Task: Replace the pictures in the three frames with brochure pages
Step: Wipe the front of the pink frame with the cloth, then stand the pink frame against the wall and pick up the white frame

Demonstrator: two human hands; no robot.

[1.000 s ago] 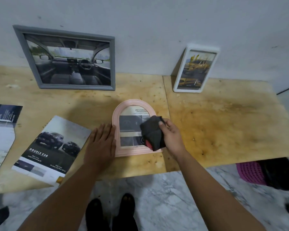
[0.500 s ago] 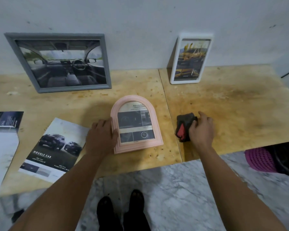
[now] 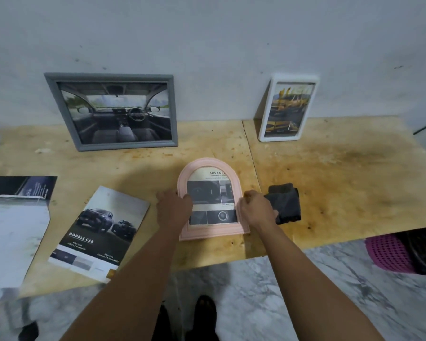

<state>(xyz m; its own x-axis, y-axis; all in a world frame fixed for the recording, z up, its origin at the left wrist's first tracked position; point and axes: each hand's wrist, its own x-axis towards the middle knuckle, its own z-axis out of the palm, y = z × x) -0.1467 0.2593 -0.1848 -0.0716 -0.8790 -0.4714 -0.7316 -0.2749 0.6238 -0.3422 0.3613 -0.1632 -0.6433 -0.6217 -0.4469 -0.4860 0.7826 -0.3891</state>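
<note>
Both hands take the pink arched frame (image 3: 213, 198) by its sides: the left hand (image 3: 174, 209) curls its fingers on the frame's left edge, at 9 o'clock, and the right hand (image 3: 256, 209) curls on the right edge, at 3 o'clock. Each grip looks closed on the frame, though the fingertips are partly hidden, so how far under they go I cannot tell. Holding both sides like this keeps the frame steady, and I think the person wants to lift it and stand it up. In the head view, the frame lies flat near the front of the wooden worktop (image 3: 342, 173), and a brochure page with car parts shows inside it. A dark cloth (image 3: 284, 203) lies just beside the right hand, toward 3 o'clock, with nobody holding it. At 11 o'clock a grey frame (image 3: 113, 112) leans on the wall and shows the inside of a car. At 1 o'clock a white frame (image 3: 288, 108) leans there too, with a yellow picture. These two lean so the pictures face out. At 9 o'clock a brochure (image 3: 96, 232) with dark cars lies flat, and more loose pages (image 3: 12, 217) lie past it. I think the job is almost done.
</note>
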